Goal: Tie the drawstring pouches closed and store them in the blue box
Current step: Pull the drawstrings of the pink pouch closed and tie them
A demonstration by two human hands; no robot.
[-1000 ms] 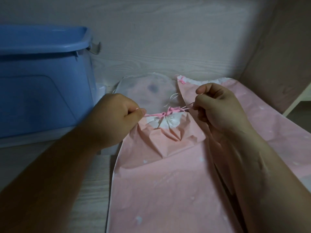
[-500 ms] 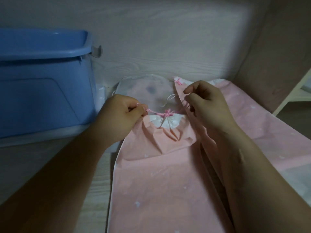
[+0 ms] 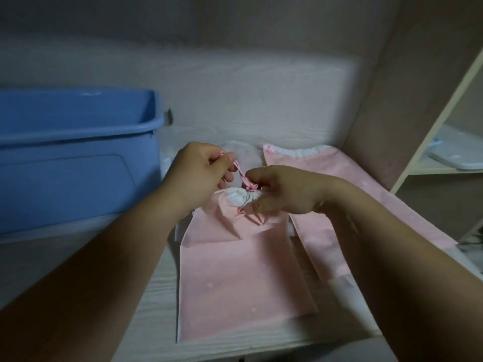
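Head view: pinching the pink cord (image 3: 241,175) taut in the left grip (image 3: 201,173), clamping the gathered neck of the pouch (image 3: 235,262) with the right grip (image 3: 283,192) — flat on the bench (image 3: 146,309), beside the blue box (image 3: 78,158). Risks slipping loose — thin cord, knot likely not yet snug.

The left hand (image 3: 201,173) is pinching the pink drawstring (image 3: 241,176) taut while the right hand (image 3: 285,192) is gripping the pink pouch (image 3: 235,270) at its gathered neck; the blue box (image 3: 78,158) is sitting to their left.
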